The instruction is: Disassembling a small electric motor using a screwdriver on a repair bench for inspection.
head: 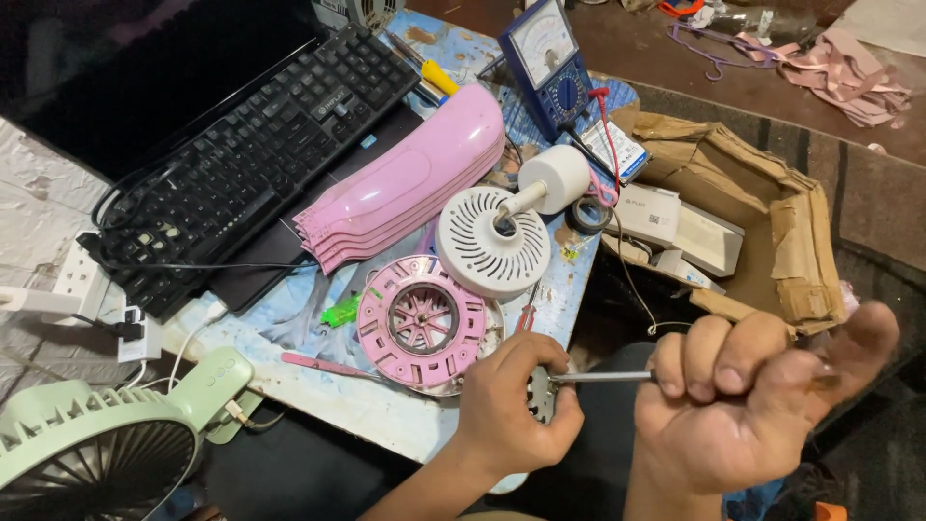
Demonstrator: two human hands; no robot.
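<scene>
My left hand grips a small grey metal motor part at the table's front edge. My right hand is fisted around the handle of a screwdriver, whose steel shaft points left into that part. Just behind my left hand lies a round pink fan housing. Beyond it rests a white vented motor cover with a white cylinder on its shaft. A stack of pink fan blades lies further back.
A black keyboard sits at back left, a blue analogue multimeter at the back. A torn cardboard box with white cartons lies right. A green desk fan stands front left, near a white power strip.
</scene>
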